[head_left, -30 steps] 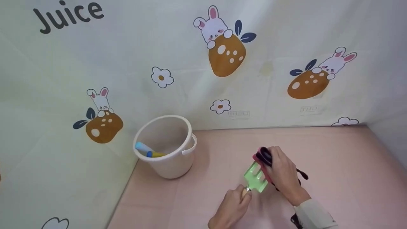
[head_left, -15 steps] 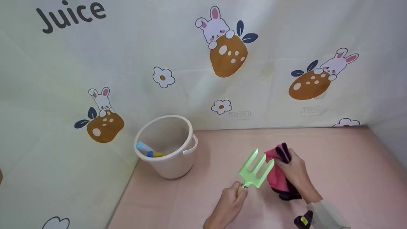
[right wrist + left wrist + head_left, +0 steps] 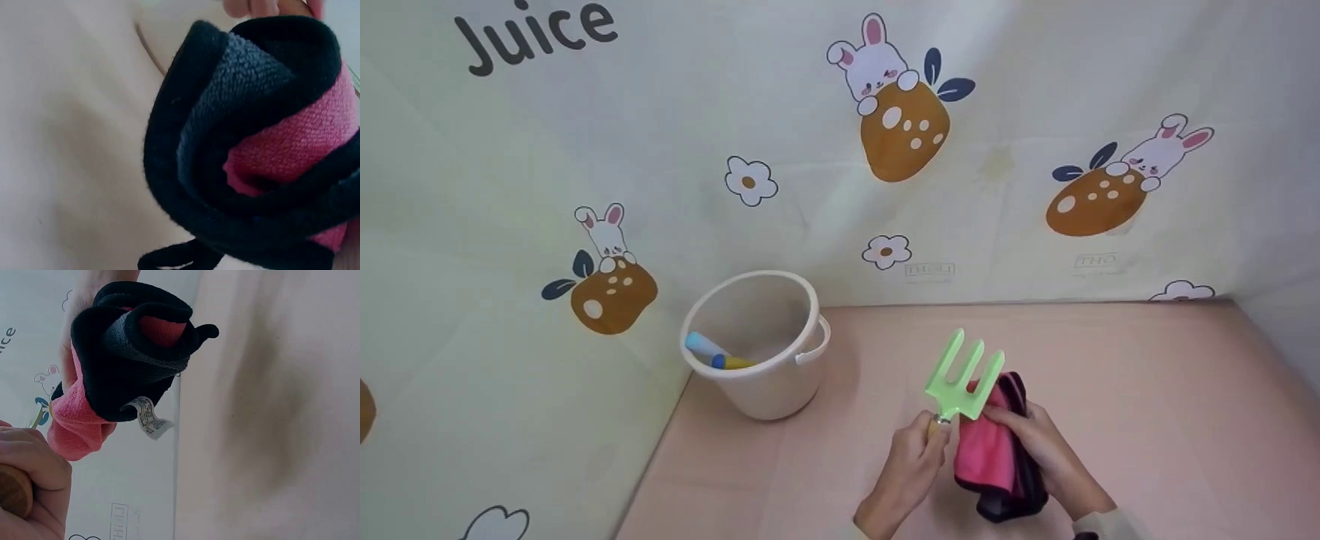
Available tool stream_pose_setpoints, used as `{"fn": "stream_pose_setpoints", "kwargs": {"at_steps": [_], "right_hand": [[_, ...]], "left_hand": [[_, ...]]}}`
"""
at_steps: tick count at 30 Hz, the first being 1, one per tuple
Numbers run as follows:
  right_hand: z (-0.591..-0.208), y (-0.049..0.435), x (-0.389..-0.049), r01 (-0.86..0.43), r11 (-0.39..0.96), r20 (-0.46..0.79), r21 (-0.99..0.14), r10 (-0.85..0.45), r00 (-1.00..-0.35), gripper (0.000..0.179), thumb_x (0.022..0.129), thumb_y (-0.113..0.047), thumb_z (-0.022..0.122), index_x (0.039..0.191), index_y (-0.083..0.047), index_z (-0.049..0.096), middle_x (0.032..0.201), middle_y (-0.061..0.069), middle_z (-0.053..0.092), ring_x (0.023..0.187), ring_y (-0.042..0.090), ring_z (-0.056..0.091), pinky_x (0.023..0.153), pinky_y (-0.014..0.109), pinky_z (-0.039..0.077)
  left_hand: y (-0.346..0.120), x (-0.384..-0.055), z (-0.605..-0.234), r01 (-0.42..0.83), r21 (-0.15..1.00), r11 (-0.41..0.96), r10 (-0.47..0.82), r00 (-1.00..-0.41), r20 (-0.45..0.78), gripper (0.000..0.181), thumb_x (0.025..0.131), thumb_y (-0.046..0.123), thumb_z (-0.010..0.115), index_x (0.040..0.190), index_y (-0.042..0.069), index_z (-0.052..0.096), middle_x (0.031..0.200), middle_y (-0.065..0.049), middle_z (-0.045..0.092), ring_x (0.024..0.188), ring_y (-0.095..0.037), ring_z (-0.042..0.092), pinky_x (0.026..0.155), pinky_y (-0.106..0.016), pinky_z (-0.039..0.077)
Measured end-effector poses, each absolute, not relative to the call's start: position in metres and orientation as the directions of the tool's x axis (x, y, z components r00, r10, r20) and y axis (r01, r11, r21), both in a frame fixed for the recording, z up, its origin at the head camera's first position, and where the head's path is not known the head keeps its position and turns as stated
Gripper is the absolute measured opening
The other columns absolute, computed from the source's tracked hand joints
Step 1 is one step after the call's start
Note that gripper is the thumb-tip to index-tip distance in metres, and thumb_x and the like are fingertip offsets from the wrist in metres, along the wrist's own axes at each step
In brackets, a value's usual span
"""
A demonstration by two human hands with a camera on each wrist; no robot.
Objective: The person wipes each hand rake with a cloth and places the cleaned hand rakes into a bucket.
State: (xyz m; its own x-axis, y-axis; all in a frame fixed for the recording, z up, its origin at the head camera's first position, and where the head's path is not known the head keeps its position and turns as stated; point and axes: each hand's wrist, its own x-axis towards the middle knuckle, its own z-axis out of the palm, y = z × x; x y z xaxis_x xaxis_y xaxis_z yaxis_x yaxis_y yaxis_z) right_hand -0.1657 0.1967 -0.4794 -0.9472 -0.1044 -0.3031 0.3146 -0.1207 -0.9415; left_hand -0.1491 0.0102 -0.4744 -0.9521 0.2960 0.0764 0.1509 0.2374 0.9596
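Observation:
In the head view my left hand [image 3: 911, 461] grips the wooden handle of a small green garden fork [image 3: 955, 394], its three tines pointing up and away. The round end of that wooden handle [image 3: 14, 492] shows in the left wrist view. My right hand [image 3: 1054, 454] holds a folded pink cloth [image 3: 988, 454] with black edging, thumb on top, just behind and right of the fork head. The tines' base overlaps the cloth in the head view. A white label [image 3: 149, 419] hangs from the cloth, and a black loop [image 3: 180, 256] dangles from its edge.
A white bucket [image 3: 776, 397] with a side handle stands at the back left. Inside it lean a light blue stick-like thing [image 3: 705, 345] and a yellow one with a blue end [image 3: 733, 362]. A printed fabric wall [image 3: 802, 90] rises behind the pink tabletop [image 3: 1170, 390].
The cloth, earlier against the tines, went off to the right and is now lower, beside the fork's neck. The fork has risen slightly, its tines now uncovered.

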Motion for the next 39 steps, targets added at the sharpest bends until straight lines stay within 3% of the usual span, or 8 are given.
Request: {"fn": "stream_pose_setpoints", "kwargs": {"at_steps": [10, 15, 22, 29, 39], "right_hand": [[-0.487, 0.195, -0.152, 0.378, -0.353, -0.252, -0.856, -0.353, -0.901, 0.021, 0.097, -0.020, 0.047, 0.117, -0.015, 0.048, 0.100, 0.001, 0.068, 0.092, 0.016, 0.066, 0.082, 0.033, 0.051], [-0.490, 0.194, -0.149, 0.422, -0.445, -0.248, -0.790, -0.399, -0.883, 0.018, 0.100, -0.022, 0.042, 0.117, -0.018, 0.043, 0.102, 0.000, 0.067, 0.093, 0.016, 0.065, 0.083, 0.033, 0.051], [-0.487, 0.192, -0.145, 0.479, -0.560, -0.235, -0.676, -0.452, -0.861, 0.021, 0.102, -0.024, 0.033, 0.112, -0.018, 0.050, 0.103, 0.001, 0.067, 0.096, 0.015, 0.064, 0.085, 0.031, 0.050], [-0.479, 0.193, -0.143, 0.505, -0.587, -0.286, -0.632, -0.429, -0.857, 0.023, 0.101, -0.027, 0.034, 0.114, -0.017, 0.050, 0.104, 0.001, 0.067, 0.095, 0.016, 0.064, 0.086, 0.031, 0.049], [-0.480, 0.200, -0.146, 0.469, -0.507, -0.372, -0.723, -0.286, -0.883, 0.026, 0.098, -0.032, 0.042, 0.119, -0.016, 0.045, 0.100, 0.001, 0.067, 0.093, 0.015, 0.064, 0.085, 0.031, 0.049]], "left_hand": [[0.016, -0.154, -0.478, 0.249, 0.921, 0.299, 0.284, -0.945, 0.163, 0.025, 0.096, 0.021, 0.044, 0.074, 0.008, 0.043, 0.060, 0.010, 0.034, 0.051, 0.003, 0.033, 0.044, -0.014, 0.027], [0.017, -0.156, -0.478, 0.249, 0.900, 0.359, 0.276, -0.949, 0.152, 0.026, 0.096, 0.023, 0.043, 0.075, 0.009, 0.043, 0.062, 0.010, 0.031, 0.053, 0.002, 0.031, 0.046, -0.015, 0.027], [0.018, -0.156, -0.475, 0.230, 0.899, 0.372, 0.281, -0.951, 0.127, 0.027, 0.097, 0.024, 0.042, 0.075, 0.010, 0.042, 0.063, 0.009, 0.032, 0.053, 0.001, 0.031, 0.046, -0.015, 0.027], [0.020, -0.158, -0.473, 0.207, 0.903, 0.375, 0.292, -0.952, 0.097, 0.027, 0.097, 0.026, 0.041, 0.074, 0.012, 0.040, 0.063, 0.009, 0.032, 0.053, 0.000, 0.031, 0.046, -0.015, 0.026], [0.020, -0.156, -0.477, 0.226, 0.869, 0.439, 0.302, -0.949, 0.095, 0.026, 0.097, 0.026, 0.039, 0.074, 0.013, 0.038, 0.060, 0.010, 0.031, 0.050, 0.000, 0.028, 0.045, -0.015, 0.023]]}}
